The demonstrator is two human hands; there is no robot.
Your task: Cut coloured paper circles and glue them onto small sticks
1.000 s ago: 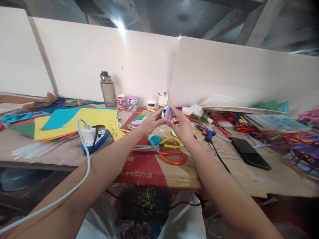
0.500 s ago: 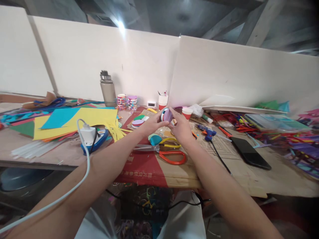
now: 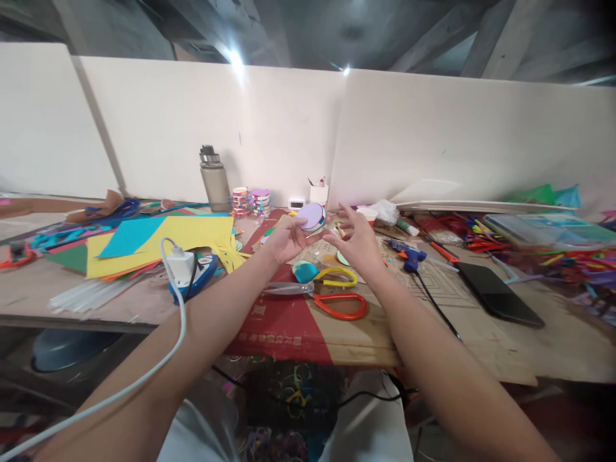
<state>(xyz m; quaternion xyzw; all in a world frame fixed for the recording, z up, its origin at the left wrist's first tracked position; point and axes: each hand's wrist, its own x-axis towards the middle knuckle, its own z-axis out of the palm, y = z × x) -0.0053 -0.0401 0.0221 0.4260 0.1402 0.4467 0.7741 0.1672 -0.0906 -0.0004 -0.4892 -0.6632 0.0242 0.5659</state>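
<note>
At centre frame, left hand pinches the round purple-topped disc by its edge, held up. Just right of it, right hand spreads wide, empty. Thin fingertip hold: one slip could drop it into the clutter on the table.

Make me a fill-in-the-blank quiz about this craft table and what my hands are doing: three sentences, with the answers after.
1. The left hand holds a round lilac-topped paper disc, while the right hand holds ____.
2. The flat black phone lies to the ____ of the blue glue gun.
3. Just beyond the orange-handled scissors lies another pair whose handles are ____.

Missing words: nothing; right; yellow.
</note>
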